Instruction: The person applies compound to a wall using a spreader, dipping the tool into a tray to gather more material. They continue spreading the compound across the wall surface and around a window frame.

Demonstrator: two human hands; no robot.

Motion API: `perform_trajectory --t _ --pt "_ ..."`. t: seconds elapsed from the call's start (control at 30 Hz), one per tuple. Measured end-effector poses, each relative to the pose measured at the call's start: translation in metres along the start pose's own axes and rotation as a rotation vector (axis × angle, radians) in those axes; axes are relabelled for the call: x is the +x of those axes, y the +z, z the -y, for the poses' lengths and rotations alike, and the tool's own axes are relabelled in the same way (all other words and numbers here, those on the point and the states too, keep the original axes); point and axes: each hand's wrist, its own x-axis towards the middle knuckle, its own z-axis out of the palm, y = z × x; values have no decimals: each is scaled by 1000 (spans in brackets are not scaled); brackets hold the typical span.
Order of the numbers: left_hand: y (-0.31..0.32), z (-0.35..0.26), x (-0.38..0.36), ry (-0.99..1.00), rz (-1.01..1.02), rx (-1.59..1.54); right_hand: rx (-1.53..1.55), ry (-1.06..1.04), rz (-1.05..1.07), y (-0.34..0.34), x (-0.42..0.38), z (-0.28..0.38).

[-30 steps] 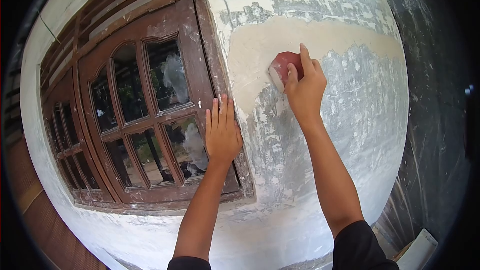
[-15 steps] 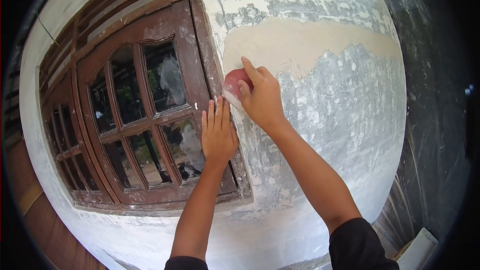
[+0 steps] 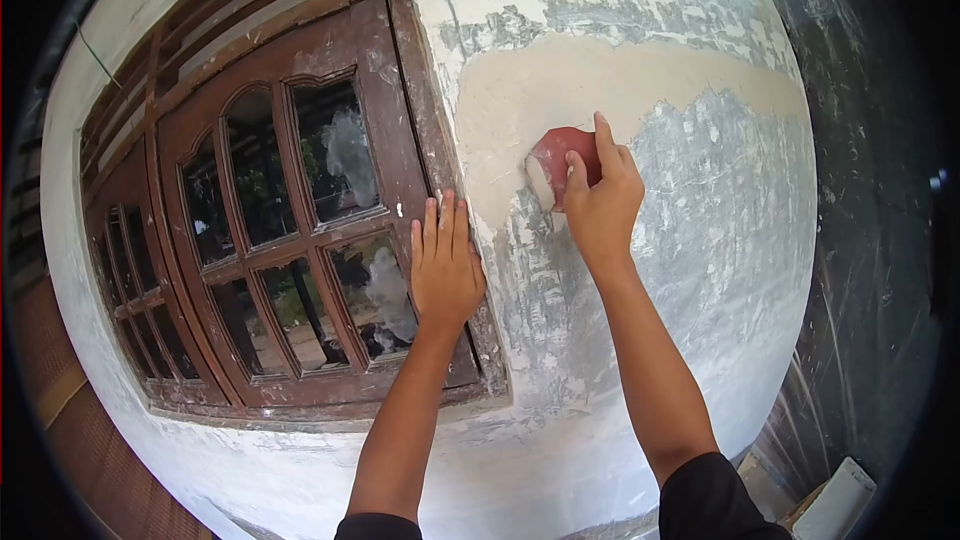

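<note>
My right hand (image 3: 604,190) grips a dark red scraper (image 3: 568,155) against the wall, with pale paste along its left edge. A smooth beige band of filler (image 3: 620,75) spreads above and to the left of it, over the rough grey and white wall (image 3: 690,210). Flat on the brown window frame (image 3: 450,165), beside the wall's edge, rests my left hand (image 3: 446,265) with its fingers stretched out.
Brown wooden shutters with dark glass panes (image 3: 355,160) fill the left side. A black sheet (image 3: 865,190) stands at the right, with a whitish block (image 3: 835,502) at its foot. A thin green wire (image 3: 97,60) sticks out at upper left.
My right hand and the scraper have moved right, away from the window frame. Beige filler now covers more of the wall beside the frame. My left hand has stayed on the frame.
</note>
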Motion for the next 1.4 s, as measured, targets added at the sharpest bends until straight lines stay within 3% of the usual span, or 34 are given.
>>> perform_trajectory --t 0.1,0.13,0.23,0.33,0.4,0.47,0.53,0.6,0.73,0.9,0.93,1.07,1.17,1.27,1.33,1.4 --pt "0 0 0 13 -25 -22 178 -117 324 4 -18 25" --pt "0 0 0 16 -24 -22 178 -115 322 7 -15 18" --pt "1 0 0 10 -26 -19 3 35 23 2 10 -3" --pt "1 1 1 13 -34 -15 105 -46 66 -2 6 16" --pt "0 0 0 18 -36 -25 123 -133 329 8 -9 27" --pt "1 0 0 17 -30 -24 47 -73 278 15 -4 8" --pt "1 1 -1 10 -26 -17 -33 11 17 6 9 -13" --pt "2 1 -1 9 -23 -14 -49 -8 -73 3 11 -12" --pt "3 1 -1 15 -24 -16 179 -112 268 25 -10 29" --pt "1 0 -1 10 -17 -11 -22 85 -105 7 25 -11" --pt "2 1 0 10 -19 -11 -22 83 -106 7 23 -4" --pt "3 1 -1 12 -17 -12 171 -139 311 26 -5 27" --pt "1 0 -1 15 -14 -10 -75 37 -66 14 22 -3" --pt "1 1 -1 9 -12 -11 100 -17 -51 14 17 19" --pt "2 0 -1 11 -16 -13 203 -80 223 25 1 33" --pt "1 1 0 10 -9 -10 54 -38 229 29 0 16"
